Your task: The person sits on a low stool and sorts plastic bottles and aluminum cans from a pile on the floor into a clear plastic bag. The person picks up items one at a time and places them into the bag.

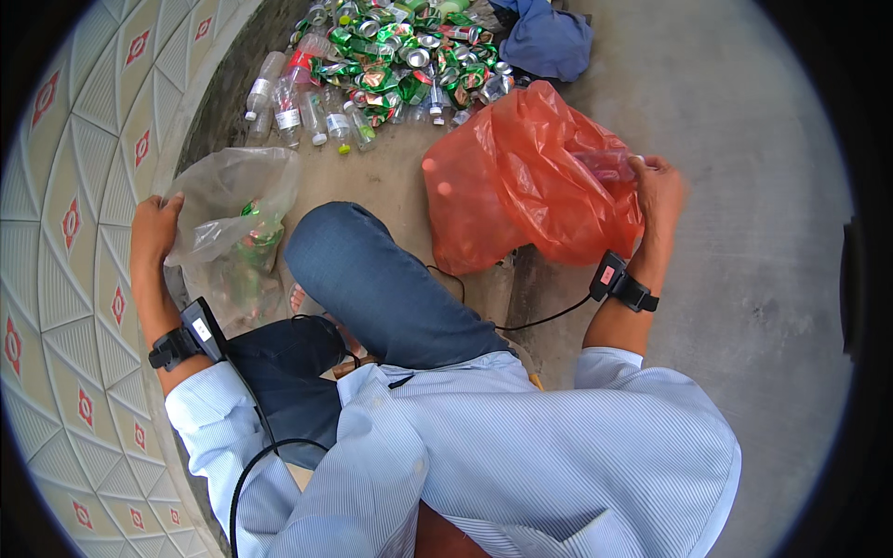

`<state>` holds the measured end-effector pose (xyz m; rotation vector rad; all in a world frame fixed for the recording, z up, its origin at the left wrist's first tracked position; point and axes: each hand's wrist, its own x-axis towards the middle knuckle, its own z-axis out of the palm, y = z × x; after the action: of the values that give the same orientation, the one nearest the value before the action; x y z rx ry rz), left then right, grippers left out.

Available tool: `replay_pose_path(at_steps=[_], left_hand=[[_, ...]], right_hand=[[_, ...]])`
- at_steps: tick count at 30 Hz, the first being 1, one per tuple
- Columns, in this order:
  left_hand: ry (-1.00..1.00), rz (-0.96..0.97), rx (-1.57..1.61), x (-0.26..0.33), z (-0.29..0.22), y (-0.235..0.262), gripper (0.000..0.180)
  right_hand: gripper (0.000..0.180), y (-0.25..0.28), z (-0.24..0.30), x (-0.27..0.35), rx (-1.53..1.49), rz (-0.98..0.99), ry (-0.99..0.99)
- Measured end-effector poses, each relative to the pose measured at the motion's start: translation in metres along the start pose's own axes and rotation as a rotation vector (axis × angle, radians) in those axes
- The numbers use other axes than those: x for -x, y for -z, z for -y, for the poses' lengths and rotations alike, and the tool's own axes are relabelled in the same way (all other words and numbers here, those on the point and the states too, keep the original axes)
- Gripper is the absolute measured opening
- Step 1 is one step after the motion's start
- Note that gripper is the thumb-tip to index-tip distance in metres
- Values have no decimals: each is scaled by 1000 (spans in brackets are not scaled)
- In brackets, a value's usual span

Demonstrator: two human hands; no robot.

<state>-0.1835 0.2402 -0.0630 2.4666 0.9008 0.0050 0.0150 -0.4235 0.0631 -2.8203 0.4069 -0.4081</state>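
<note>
My left hand [155, 225] is closed on the rim of a clear plastic bag [216, 232]. Crushed green cans [256, 237] show through its side. On the other side, my right hand [660, 191] grips the end of a clear plastic bottle [606, 166]. The bottle lies at the opening of a large red plastic bag [530, 177], partly covered by its folds. Rounded shapes press against the red bag's left wall, but what they are I cannot tell.
Beyond the bags lies a heap of crushed cans [409, 56], with several plastic bottles [314, 118] along its near left edge. A blue cloth [549, 42] sits at the heap's right. A tiled wall [70, 270] runs along the left. My bent knee [344, 242] rises between the bags.
</note>
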Motion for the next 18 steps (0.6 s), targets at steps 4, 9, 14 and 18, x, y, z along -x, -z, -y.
replay_pose_path(at_steps=[4, 9, 14, 18], left_hand=[[3, -12, 28, 1, 2, -1, 53], [-19, -25, 22, 3, 4, 1, 53], [11, 1, 6, 1, 6, 1, 55], [-13, -12, 1, -3, 9, -2, 57]], right_hand=[[24, -32, -18, -7, -375, 443, -45], [21, -77, -37, -19, -521, 702, 11], [23, -92, -31, -30, -318, 966, -1], [36, -96, -14, -12, -820, 1234, -143]])
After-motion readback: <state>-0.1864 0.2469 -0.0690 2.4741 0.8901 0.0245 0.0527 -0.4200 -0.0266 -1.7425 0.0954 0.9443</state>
